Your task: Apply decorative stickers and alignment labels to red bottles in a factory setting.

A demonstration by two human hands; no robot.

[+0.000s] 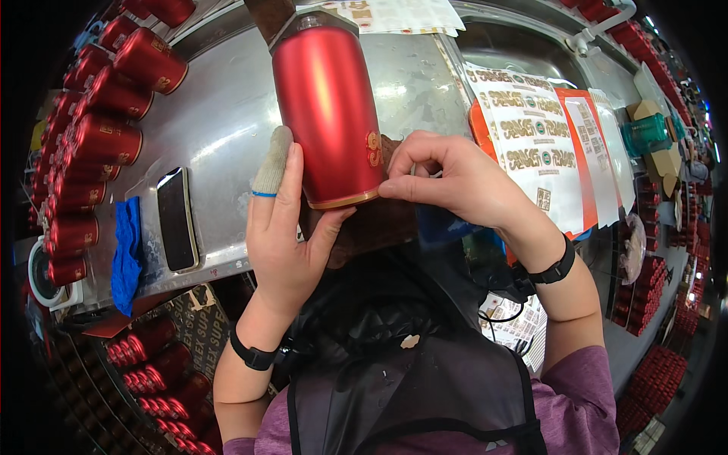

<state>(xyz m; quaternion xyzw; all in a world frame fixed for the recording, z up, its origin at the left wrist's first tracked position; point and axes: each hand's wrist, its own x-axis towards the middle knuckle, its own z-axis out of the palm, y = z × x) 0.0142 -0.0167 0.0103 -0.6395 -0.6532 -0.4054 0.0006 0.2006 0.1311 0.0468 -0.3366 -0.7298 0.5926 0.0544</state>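
A glossy red metal canister (326,114) with a gold rim lies lengthwise before me, its far end against a dark metal holder (312,21). My left hand (282,220) grips its left side and gold-rimmed near end, thumb at the rim. One of its fingers wears a grey knitted finger sleeve (271,163) with a blue edge. On the canister's right side, near the rim, sits a gold emblem (373,149). My right hand (447,176) is closed in a pinch beside that emblem, fingertips touching the canister. Whatever is between those fingertips is too small to make out.
Left on the metal bench (220,98) lie a phone (177,220) and a blue cloth (127,254), beside rows of red canisters (106,140). Printed gold sticker sheets (523,125) rest at right over an orange tray (482,129). A sink (523,53) is behind them.
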